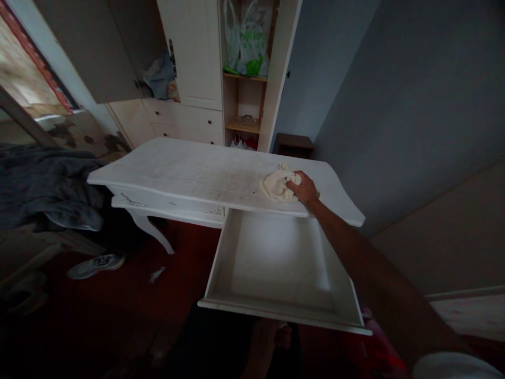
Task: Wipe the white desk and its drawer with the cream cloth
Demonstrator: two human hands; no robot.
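My right hand (pixel 304 188) is closed on a bunched cream cloth (pixel 278 183), which rests on top of a white desk (pixel 185 163). Grey smudges mark the desktop left of the cloth. Directly below my right forearm, the desk's drawer (pixel 276 258) is pulled out, its inside bare. My left hand (pixel 281 337) is low, just under the drawer's front edge, with curled fingers. Shadow and the drawer front partly hide it, so what it holds, if anything, cannot be made out.
A white wardrobe (pixel 193 52) stands behind the desk, with plastic bags (pixel 252 45) on an open shelf. Dark clothes (pixel 51 184) are heaped at the left. A shoe (pixel 97 265) lies on the red floor (pixel 173 289). The grey wall (pixel 426 105) rises at the right.
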